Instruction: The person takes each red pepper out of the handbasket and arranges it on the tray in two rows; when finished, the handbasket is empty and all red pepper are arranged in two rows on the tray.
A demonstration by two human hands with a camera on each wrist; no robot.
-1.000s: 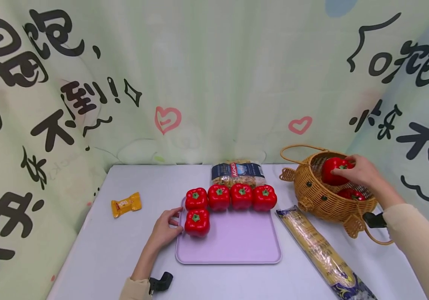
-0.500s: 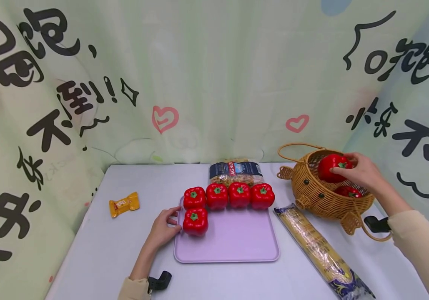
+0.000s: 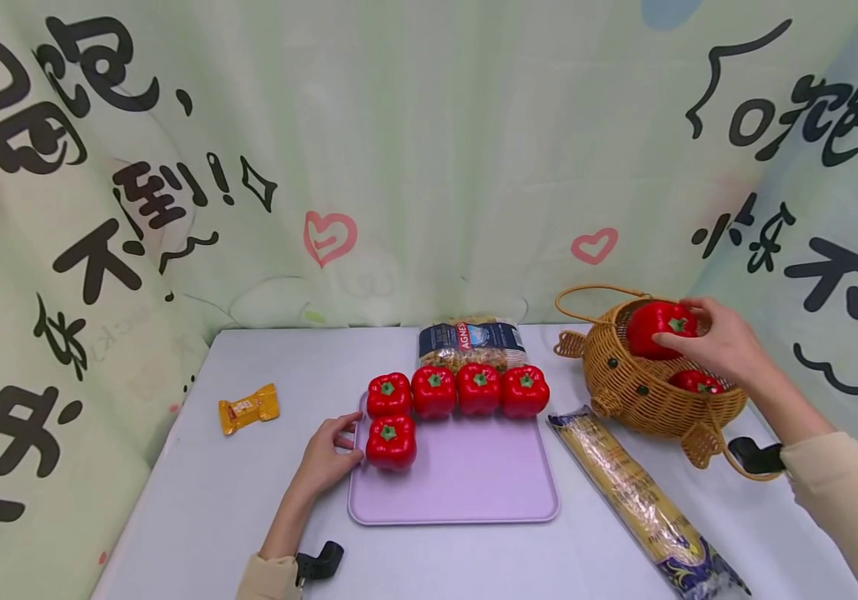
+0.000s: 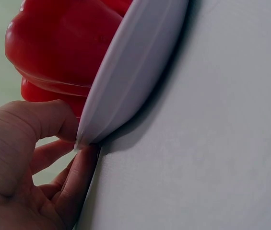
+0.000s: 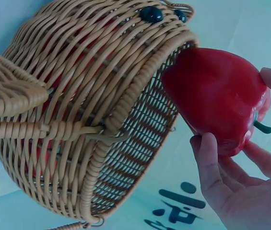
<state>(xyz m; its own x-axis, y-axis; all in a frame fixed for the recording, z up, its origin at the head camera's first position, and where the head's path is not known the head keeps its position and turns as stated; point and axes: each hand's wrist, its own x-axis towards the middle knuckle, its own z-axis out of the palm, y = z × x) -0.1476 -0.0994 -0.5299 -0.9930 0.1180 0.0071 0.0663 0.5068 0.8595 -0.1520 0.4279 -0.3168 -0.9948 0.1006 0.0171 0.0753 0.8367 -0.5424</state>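
At the right of the frame, a glossy red bell pepper [image 3: 654, 330] sits at the mouth of a wicker basket [image 3: 627, 396], a second pepper [image 3: 699, 382] lower inside; its smooth skin could slip from the fingertips, or its side might catch the woven rim and rock the basket. At centre, five peppers [image 3: 391, 444] line the lilac tray's [image 3: 474, 479] top and left edges, so a tug on that side could jostle them across the worktop [image 3: 196, 508]. The right hand [image 3: 725, 343] is parted just to the pepper's width, thumb and fingers gripping it around the stem end; the left hand [image 3: 329, 458] is nearly closed, pinching the tray's left rim between thumb and fingers.
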